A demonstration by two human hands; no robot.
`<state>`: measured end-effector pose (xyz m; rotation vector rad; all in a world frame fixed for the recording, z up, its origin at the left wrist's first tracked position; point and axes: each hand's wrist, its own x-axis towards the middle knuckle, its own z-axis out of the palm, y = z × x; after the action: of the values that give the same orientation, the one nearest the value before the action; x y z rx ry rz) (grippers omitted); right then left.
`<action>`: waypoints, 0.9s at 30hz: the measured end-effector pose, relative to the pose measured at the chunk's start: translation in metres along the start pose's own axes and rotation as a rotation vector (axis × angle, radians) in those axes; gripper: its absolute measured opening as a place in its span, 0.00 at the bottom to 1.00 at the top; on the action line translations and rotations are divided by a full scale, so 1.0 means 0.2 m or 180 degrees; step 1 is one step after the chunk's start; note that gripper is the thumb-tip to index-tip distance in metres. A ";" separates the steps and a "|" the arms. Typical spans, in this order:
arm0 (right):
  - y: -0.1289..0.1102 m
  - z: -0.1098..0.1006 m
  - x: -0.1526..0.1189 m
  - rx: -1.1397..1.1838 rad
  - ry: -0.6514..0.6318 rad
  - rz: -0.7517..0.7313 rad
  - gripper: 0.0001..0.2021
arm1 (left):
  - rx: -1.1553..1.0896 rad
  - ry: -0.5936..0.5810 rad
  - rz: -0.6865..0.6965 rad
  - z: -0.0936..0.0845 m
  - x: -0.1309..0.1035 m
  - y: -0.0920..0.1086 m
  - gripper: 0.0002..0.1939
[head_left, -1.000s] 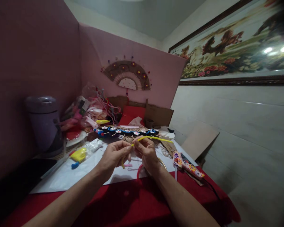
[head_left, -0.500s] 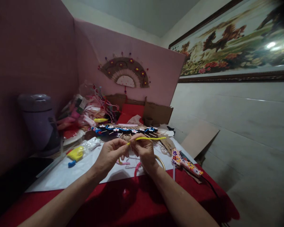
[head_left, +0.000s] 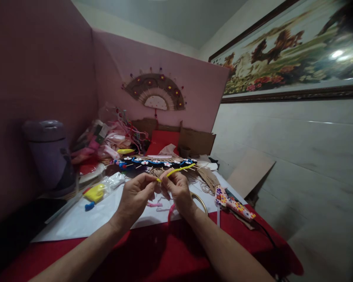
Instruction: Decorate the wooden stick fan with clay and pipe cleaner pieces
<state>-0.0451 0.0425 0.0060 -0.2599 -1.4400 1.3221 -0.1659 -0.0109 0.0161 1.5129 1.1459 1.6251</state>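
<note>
A fuzzy yellow pipe cleaner (head_left: 182,169) runs between my two hands, its loose end sticking out to the upper right. My left hand (head_left: 138,194) pinches its short end between thumb and forefinger. Close beside it, my right hand (head_left: 178,192) is closed on the pipe cleaner, fingertips nearly touching the left ones. Just beyond my hands lies a black fan (head_left: 155,162) with white flowers and blue wavy trim. Under and around the right hand are a pink-red pipe cleaner (head_left: 171,212) and a gold ring-shaped object (head_left: 202,203), both partly covered.
A flower-patterned glue gun (head_left: 233,205) with a cord lies at right. Yellow and blue pieces (head_left: 94,192) in clear plastic lie left, near a purple flask (head_left: 50,156). Bagged pink materials (head_left: 114,135) pile up behind. A brown fan (head_left: 157,92) hangs on the pink board.
The free end of the yellow pipe cleaner has swung from nearly level to slanting upward, and now reaches less far right. Both hands stay close together, still pinching it.
</note>
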 end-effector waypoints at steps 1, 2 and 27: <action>0.00 0.00 0.00 -0.0004 0.0012 0.0016 0.11 | 0.0007 0.0019 0.0014 0.00 0.00 0.00 0.05; 0.01 0.00 0.00 -0.0025 0.0056 0.0025 0.11 | -0.0009 0.0008 0.0022 0.00 0.00 -0.01 0.05; 0.02 -0.01 0.00 -0.0293 0.0630 0.0171 0.17 | -0.0984 -0.1148 -0.0662 0.00 0.01 -0.01 0.11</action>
<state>-0.0453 0.0441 0.0026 -0.4798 -1.3351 1.2379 -0.1673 -0.0074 0.0149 1.3635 0.7841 1.2583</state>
